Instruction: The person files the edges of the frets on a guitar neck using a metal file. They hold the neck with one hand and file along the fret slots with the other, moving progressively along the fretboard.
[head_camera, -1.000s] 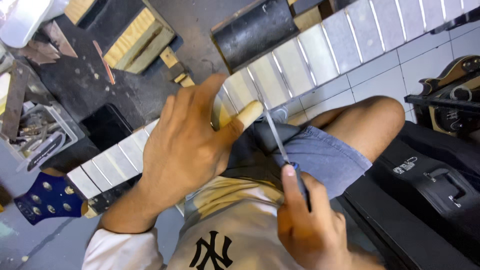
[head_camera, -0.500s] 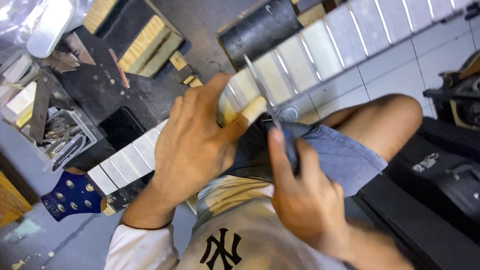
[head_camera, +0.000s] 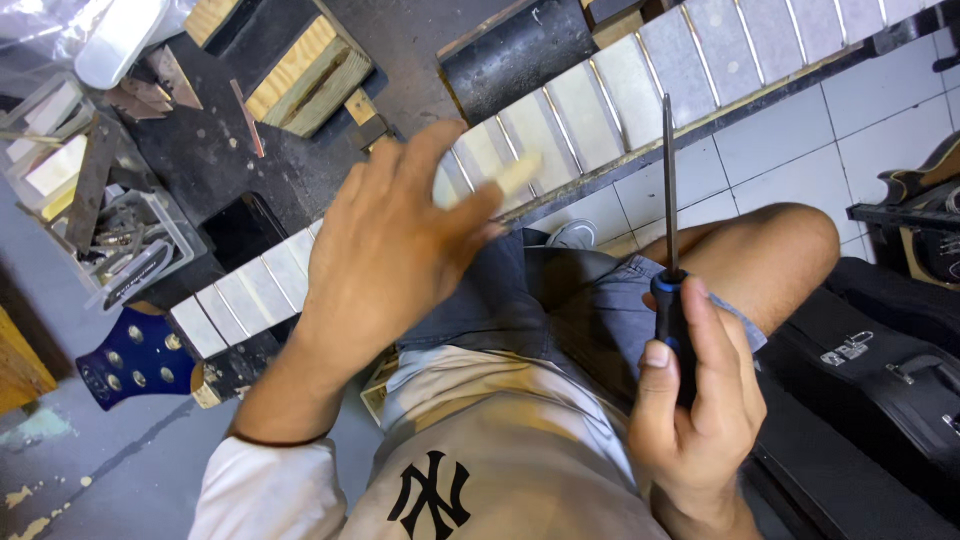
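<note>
Masked with pale tape between its metal frets, the guitar neck (head_camera: 600, 95) runs slantwise across the view, from the blue headstock (head_camera: 135, 355) at lower left up to the top right corner. Your left hand (head_camera: 395, 250) hovers over the middle of it, fingers spread and a little blurred, with a small pale strip (head_camera: 518, 172) showing at the thumb; whether you pinch it or it lies on the neck, the view does not tell. Your right hand (head_camera: 700, 400) is wrapped around the dark handle of a screwdriver (head_camera: 670, 240), whose thin shaft stands upright, its tip just short of the neck's near edge. Between that edge and your bare knee (head_camera: 770, 250) lies open white floor tile (head_camera: 790, 135), the freest room near the tool. A black guitar case (head_camera: 880, 370) crowds your right side. Beyond the neck, the dark bench (head_camera: 215, 150) holds wooden blocks (head_camera: 300, 65) and a clear tray of small tools (head_camera: 130, 255) close to the headstock end.
</note>
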